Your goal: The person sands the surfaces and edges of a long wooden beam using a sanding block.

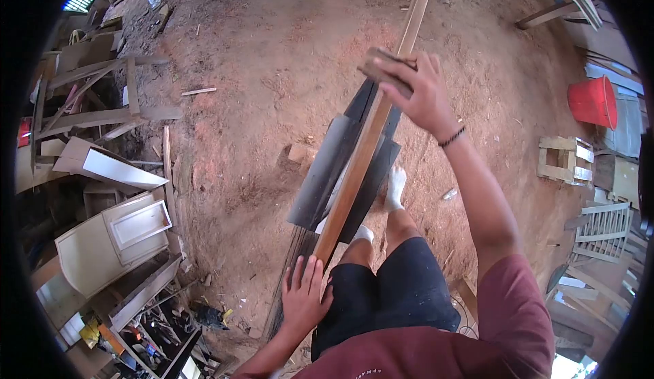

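A long narrow wooden strip [364, 149] runs from near my body up past the top of the view. It lies over dark boards [325, 168] that form a bench-like support. Near the strip's lower end, my left hand [304, 294] rests with its fingers spread, fingertips at the wood. Further up, my right hand [422, 89] is wrapped round a brown block [385, 69], which sits across the strip. The underside of the block is hidden.
Wooden frames and panels [139, 226] are piled at the left, above scattered tools [146, 341]. At the right are a red bucket [593, 102], a small wooden crate [565, 160] and a slatted rack [602, 232]. A brick piece [301, 153] lies beside the boards.
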Motion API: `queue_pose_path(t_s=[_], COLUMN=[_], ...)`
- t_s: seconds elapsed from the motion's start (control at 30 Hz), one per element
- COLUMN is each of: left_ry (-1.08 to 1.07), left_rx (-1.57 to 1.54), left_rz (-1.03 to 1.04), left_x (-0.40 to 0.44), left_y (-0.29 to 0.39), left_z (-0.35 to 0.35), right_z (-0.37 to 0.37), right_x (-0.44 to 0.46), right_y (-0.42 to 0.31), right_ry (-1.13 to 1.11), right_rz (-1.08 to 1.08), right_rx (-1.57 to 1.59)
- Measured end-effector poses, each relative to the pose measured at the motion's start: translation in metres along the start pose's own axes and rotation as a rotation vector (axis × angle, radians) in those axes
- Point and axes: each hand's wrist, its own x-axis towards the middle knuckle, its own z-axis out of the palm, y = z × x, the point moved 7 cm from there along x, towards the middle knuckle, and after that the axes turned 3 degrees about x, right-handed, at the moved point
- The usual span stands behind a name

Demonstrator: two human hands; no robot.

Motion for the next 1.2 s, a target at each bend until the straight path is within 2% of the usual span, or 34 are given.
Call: queue_pose_path(t_s=[0.07, 0.1, 0.17, 0.2, 0.23, 0.27, 0.33, 0.4, 0.47, 0.53, 0.57, 0.63, 0.7, 0.77, 0.87, 0.93, 1.0, 1.03, 1.1, 1.13, 1.17, 1.2], left_ry=[0.051, 0.069, 0.091, 0.109, 0.103, 0.115, 0.119, 0.084, 0.099, 0.116, 0.12, 0.134, 0.15, 0.152, 0.158, 0.156, 0.161, 0.159, 0.145, 0.149, 0.151, 0.151], left_rx=[0.008, 0.026, -0.002, -0.022, -0.025, -0.025, -0.023, 0.036, 0.036, 0.038, 0.036, 0.031, -0.015, -0.004, -0.007, -0.022, -0.004, 0.0, 0.0, -0.004, -0.008, -0.011], left_rz=[-0.014, 0.005, 0.016, 0.033, 0.027, 0.027, 0.025, 0.069, 0.07, 0.064, 0.069, 0.071, 0.037, 0.039, 0.034, 0.039, 0.079, 0.084, 0.072, 0.07, 0.073, 0.077], left_x=[-0.023, -0.03, -0.029, -0.029, -0.03, -0.029, -0.029, -0.025, -0.026, -0.026, -0.026, -0.026, -0.024, -0.026, -0.026, -0.025, -0.023, -0.025, -0.023, -0.024, -0.024, -0.024], left_y=[-0.011, -0.015, -0.016, -0.016, -0.016, -0.016, -0.015, -0.013, -0.014, -0.012, -0.013, -0.012, -0.014, -0.015, -0.014, -0.014, -0.013, -0.014, -0.013, -0.012, -0.012, -0.012], left_z=[0.003, 0.005, 0.008, 0.007, 0.008, 0.008, 0.005, 0.002, 0.003, 0.003, 0.002, 0.001, 0.0, 0.004, 0.0, 0.0, 0.001, -0.002, -0.001, -0.001, 0.0, 0.0], right_z=[-0.003, 0.001, 0.026, 0.031, 0.036, 0.035, 0.029, 0.038, 0.021, 0.006, 0.007, 0.016, 0.032, 0.031, 0.032, 0.012, -0.001, 0.0, 0.013, 0.023, 0.04, 0.032], right_x=[0.0, -0.022, -0.085, -0.12, -0.146, -0.179, -0.172, -0.133, -0.075, -0.037, -0.046, -0.083, -0.137, -0.191, -0.146, -0.087, -0.048, -0.057, -0.091, -0.113, -0.151, -0.165], right_y=[-0.009, -0.041, -0.106, -0.156, -0.19, -0.221, -0.224, -0.171, -0.108, -0.07, -0.078, -0.121, -0.184, -0.24, -0.189, -0.13, -0.065, -0.072, -0.115, -0.15, -0.18, -0.197], right_ry=[0.045, 0.033, -0.095, -0.182, -0.315, -0.302, -0.294, -0.197, -0.064, -0.016, -0.011, 0.004, -0.181, -0.332, -0.215, 0.004, 0.065, 0.069, -0.048, -0.087, -0.22, -0.219], right_rz=[0.056, -0.021, -0.092, -0.114, -0.108, -0.116, -0.158, -0.149, -0.08, 0.082, 0.085, -0.068, -0.144, -0.115, -0.202, -0.159, 0.117, 0.122, -0.002, -0.116, -0.138, -0.139], right_rx=[-0.048, -0.061, 0.21, 0.104, 0.275, 0.186, 0.198, 0.259, -0.026, -0.05, -0.048, 0.011, 0.317, 0.251, 0.275, -0.056, -0.1, -0.1, 0.007, 0.164, 0.318, 0.318])
